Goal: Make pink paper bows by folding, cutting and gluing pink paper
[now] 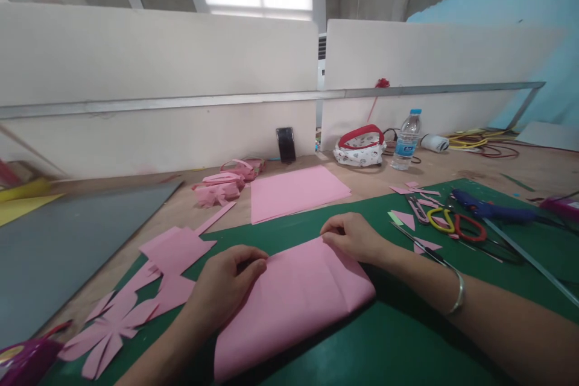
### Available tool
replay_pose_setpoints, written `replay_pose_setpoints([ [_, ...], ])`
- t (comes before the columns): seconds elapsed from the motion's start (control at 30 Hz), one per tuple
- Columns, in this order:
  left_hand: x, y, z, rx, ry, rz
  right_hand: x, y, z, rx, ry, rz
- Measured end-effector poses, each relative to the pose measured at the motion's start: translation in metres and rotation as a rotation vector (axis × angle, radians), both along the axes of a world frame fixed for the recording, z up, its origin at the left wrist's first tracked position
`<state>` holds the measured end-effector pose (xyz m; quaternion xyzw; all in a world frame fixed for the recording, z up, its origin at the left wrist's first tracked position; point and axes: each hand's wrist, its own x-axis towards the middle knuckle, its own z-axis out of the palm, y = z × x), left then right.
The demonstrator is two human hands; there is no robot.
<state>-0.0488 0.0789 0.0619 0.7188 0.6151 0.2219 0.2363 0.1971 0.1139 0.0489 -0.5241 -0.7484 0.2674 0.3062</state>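
Observation:
A folded pink paper sheet (294, 301) lies on the green cutting mat (407, 338) in front of me. My left hand (226, 283) pinches its far left edge, fingers curled closed on the fold. My right hand (355, 238) pinches the far right edge of the same fold, fingers closed; a silver bangle sits on that wrist. Both hands press the paper down on the mat.
Pink offcuts and a cut flower shape (113, 325) lie at the left. A stack of pink sheets (294, 192) sits behind. Scissors (456, 223), a blue glue gun (493, 211) and a metal ruler (529, 259) are at the right. A water bottle (406, 140), pouch (359, 146) and phone (286, 145) stand by the partition.

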Motion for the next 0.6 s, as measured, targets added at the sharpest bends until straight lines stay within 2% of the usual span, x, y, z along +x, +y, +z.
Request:
replay_pose_setpoints([
  [0.17,0.0,0.009,-0.014,0.046,0.019,-0.065,-0.001,0.006,-0.009,0.077,-0.117,0.021],
  [0.3,-0.002,0.013,-0.02,0.084,0.033,-0.079,-0.001,0.006,-0.01,0.086,-0.122,0.025],
  [0.6,-0.001,0.012,-0.019,0.069,0.039,-0.075,0.0,0.01,-0.011,0.034,-0.034,-0.058],
])
